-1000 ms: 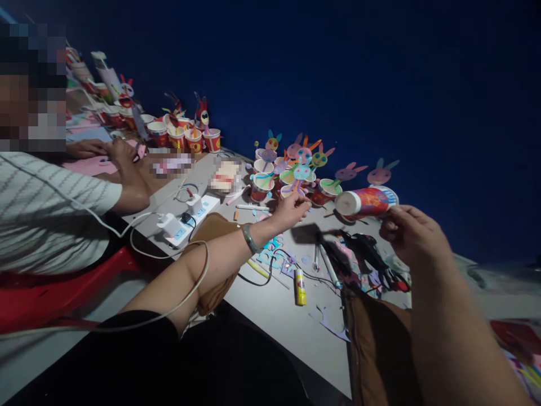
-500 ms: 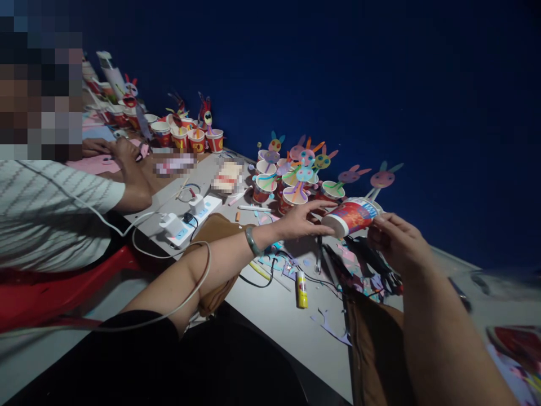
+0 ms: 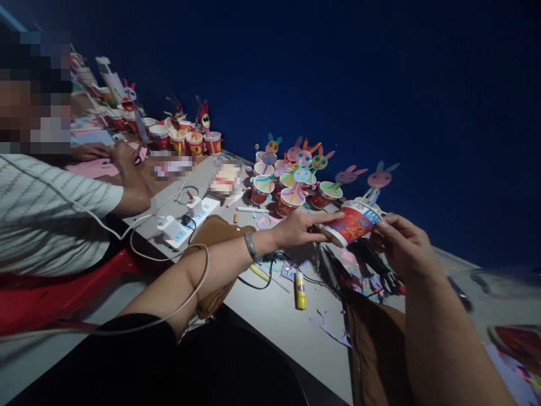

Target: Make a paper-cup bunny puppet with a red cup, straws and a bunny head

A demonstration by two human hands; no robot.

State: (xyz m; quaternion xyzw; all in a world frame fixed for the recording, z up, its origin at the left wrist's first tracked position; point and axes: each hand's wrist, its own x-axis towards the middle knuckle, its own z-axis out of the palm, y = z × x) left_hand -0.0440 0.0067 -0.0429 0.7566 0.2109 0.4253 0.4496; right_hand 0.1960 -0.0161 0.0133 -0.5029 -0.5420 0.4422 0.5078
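Observation:
A red and blue paper cup [image 3: 353, 223] is held tilted above the table, its rim toward the right. My right hand [image 3: 399, 239] pinches the rim between thumb and fingers. At the base end, my left hand [image 3: 306, 228] has its fingers closed around the cup, one along the side and others below; a green bangle [image 3: 250, 246] circles that wrist. Just behind the cup stands a pink paper rabbit head [image 3: 379, 179] on a pale stem. Several red cups with paper animal figures, such as this front cup [image 3: 291, 202], stand to the left.
On the table [image 3: 270, 321] lie a yellow glue stick [image 3: 300, 290], a power strip [image 3: 192, 223] with chargers, paper scraps and dark cables. A white cable [image 3: 207, 265] crosses over my left arm. Another person's arm [image 3: 133, 189] rests on the table at left; more cups [image 3: 194, 144] stand behind.
The cup has turned and tipped a little, so more of its side shows and its base less. My left fingers have moved onto its side.

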